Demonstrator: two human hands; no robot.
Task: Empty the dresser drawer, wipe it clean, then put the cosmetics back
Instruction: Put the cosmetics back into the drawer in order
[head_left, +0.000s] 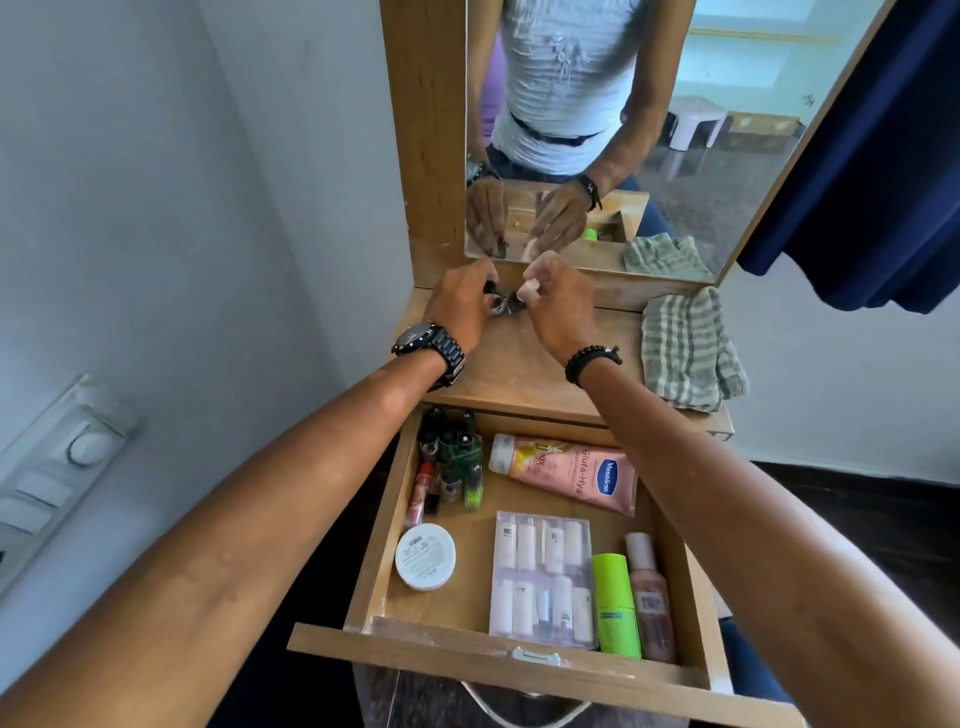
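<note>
I'm still emptying the drawer (374, 566) — my left hand (460, 306) pinches a small dark bottle (491, 288), my right hand (558, 306) a pale-capped one (530, 287), both low over the dresser top (519, 374) — next they get set down there.

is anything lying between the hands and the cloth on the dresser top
Nothing visible. Both hands, left and right, hold small items near the mirror, and the striped cloth lies to their right on the dresser top. The wood between the right hand and the cloth is bare.
</note>
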